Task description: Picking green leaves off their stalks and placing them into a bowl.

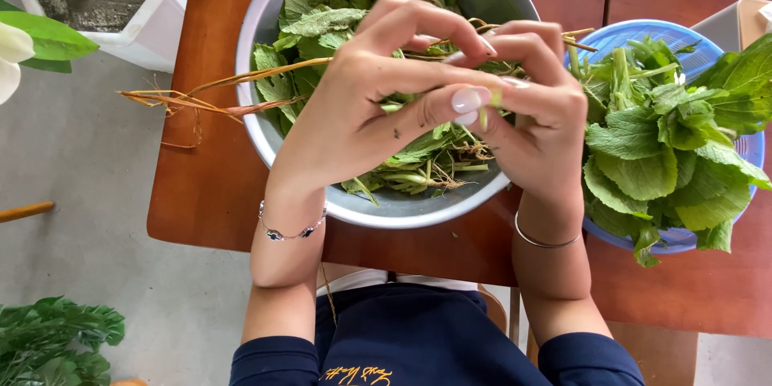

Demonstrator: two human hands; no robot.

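Both hands, left hand (354,112) and right hand (539,121), pinching a green stem (485,112) over leaf-filled metal bowl (265,141), beside blue basket (752,149) of leaves.

Dark navy sleeves pushed up, beaded bracelet (291,231) on left wrist, thin silver bangle (545,240) on right, pale polished nails

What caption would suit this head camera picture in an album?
Left hand and right hand pinch a small green stem above a metal bowl of leafy greens.
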